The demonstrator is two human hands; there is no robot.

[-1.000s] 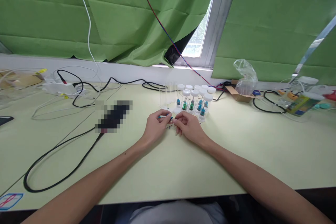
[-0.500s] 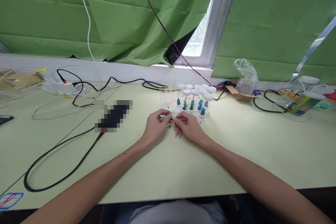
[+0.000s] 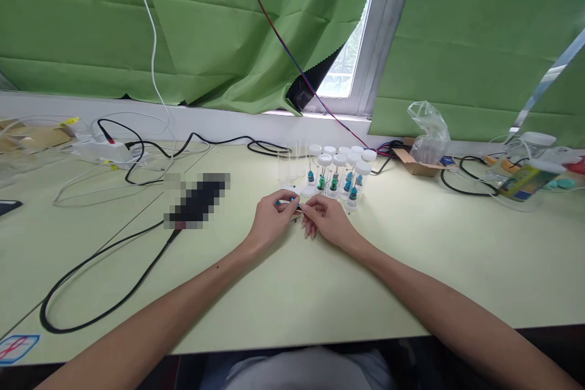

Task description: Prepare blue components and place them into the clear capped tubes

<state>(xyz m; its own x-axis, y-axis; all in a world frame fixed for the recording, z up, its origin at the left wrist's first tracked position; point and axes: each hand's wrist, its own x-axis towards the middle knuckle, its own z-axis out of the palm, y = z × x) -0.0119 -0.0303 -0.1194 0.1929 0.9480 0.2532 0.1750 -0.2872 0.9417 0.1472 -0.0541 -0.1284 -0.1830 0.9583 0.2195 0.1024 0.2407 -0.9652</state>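
Note:
My left hand point(image 3: 275, 214) pinches a small blue piece point(image 3: 294, 199) between thumb and fingers, just above the table. Meeting it from the other side, my right hand point(image 3: 329, 218) has thumb and forefinger closed at a dark, thin end of the same piece. Its exact kind is too small to tell, as my fingers cover most of it. Right behind my hands stand several clear tubes with white caps point(image 3: 339, 159), holding small blue and green pieces point(image 3: 334, 183). To their left are clear tubes without caps point(image 3: 284, 166). Tiny dark bits lie close to my fingers.
A black cable point(image 3: 91, 326) loops over the table on the left, reaching a blurred dark object point(image 3: 198, 201). A white power strip point(image 3: 103, 151) sits at the back left. At the back right are a cardboard box point(image 3: 418, 164) with a plastic bag and a yellow-green container point(image 3: 525, 181).
Almost nothing differs. Both hands stay together at the small blue piece, with only slight finger movement. The view has shifted a touch.

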